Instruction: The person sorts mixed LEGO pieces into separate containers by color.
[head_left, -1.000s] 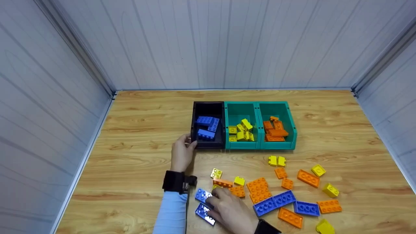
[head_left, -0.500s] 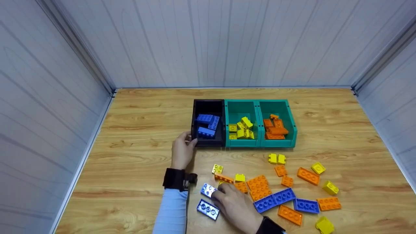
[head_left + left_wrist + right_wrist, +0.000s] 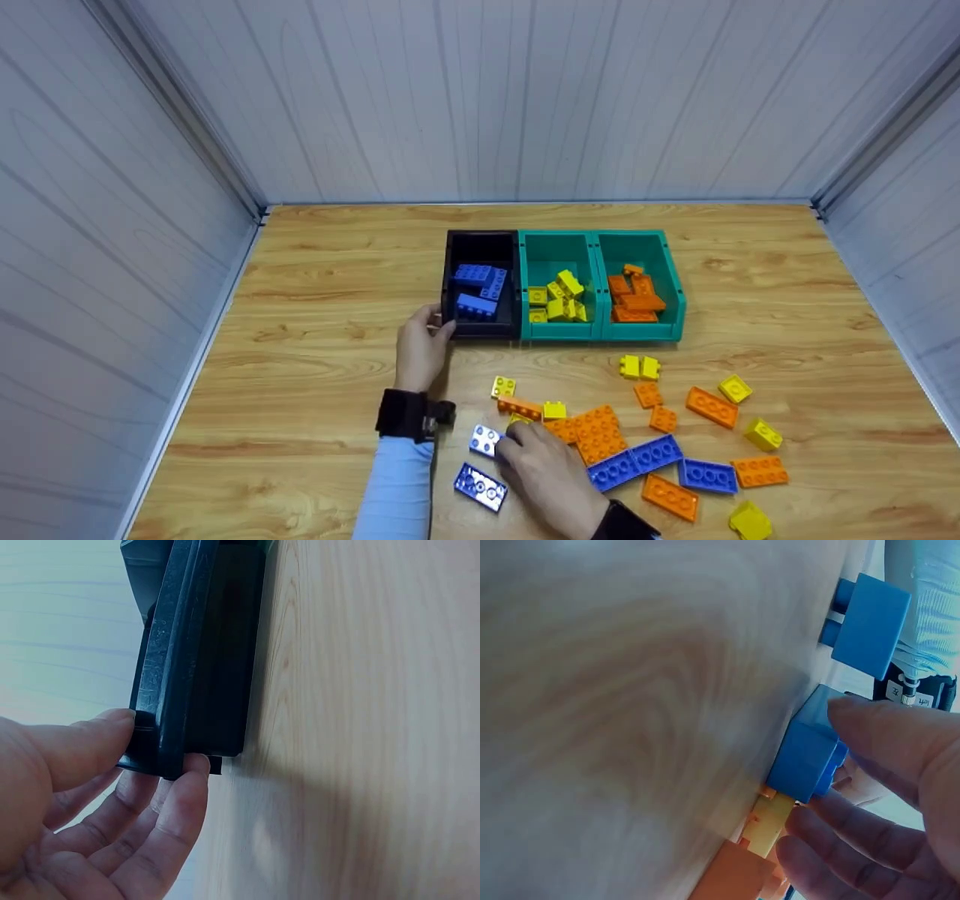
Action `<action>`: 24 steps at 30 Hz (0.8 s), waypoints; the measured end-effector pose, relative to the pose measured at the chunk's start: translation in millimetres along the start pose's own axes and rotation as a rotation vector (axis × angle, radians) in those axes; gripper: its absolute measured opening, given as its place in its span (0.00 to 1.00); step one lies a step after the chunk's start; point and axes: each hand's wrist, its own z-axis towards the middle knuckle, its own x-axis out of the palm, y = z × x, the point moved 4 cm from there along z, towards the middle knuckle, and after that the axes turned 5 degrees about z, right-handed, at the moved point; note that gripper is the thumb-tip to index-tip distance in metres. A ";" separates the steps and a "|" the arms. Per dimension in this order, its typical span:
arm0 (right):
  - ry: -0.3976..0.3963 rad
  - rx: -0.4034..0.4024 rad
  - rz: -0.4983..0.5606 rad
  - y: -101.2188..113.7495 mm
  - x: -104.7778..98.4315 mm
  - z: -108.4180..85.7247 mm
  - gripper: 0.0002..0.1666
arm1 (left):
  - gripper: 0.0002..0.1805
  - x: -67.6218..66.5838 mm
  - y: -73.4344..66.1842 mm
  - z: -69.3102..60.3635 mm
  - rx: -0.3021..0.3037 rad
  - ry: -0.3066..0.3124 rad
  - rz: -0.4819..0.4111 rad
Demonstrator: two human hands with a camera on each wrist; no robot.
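Blue brick caught between thumb and fingers, a person's right hand sits low over a wooden table while the left hand pinches the near left corner of a black bin. The brick, studs up, is nearer the person than the bin, beside a small yellow brick and just beyond a 2nd blue brick resting upside down; whether it is clear of the wood is hard to tell. A clean lift would seem to call for a square hold on its sides, below the studs, and a straight rise before any sideways travel, with spare fingers off the yellow neighbor and the nearby orange brick. A light, firm left pinch should hold the bin flush against 2 green bins. Back to the head camera, the right hand reaches in from the lower right with bent fingers; the left forearm runs nearly straight forward, its thumb at the bin's corner.
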 end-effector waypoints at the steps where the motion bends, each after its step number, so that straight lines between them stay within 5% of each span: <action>1: 0.001 -0.001 -0.007 0.7 -0.1 0.5 0.08 | 0.14 0.0 0.0 -0.1 -0.001 0.000 0.000; 10: 0.097 -0.009 0.001 2.3 -1.4 7.6 0.09 | 0.15 -1.0 0.5 -1.0 -0.010 -0.004 -0.002; 15: 0.125 -0.036 0.105 -2.9 -15.2 17.2 0.14 | 0.14 -0.6 0.7 -0.7 -0.002 -0.009 0.000; 18: 0.050 -0.051 0.166 -10.3 -37.3 29.6 0.16 | 0.14 -0.3 -0.3 0.0 0.011 -0.008 -0.005; 24: -0.190 -0.132 0.109 -29.9 -90.2 78.6 0.16 | 0.14 -0.1 -0.9 -0.7 0.024 -0.014 -0.006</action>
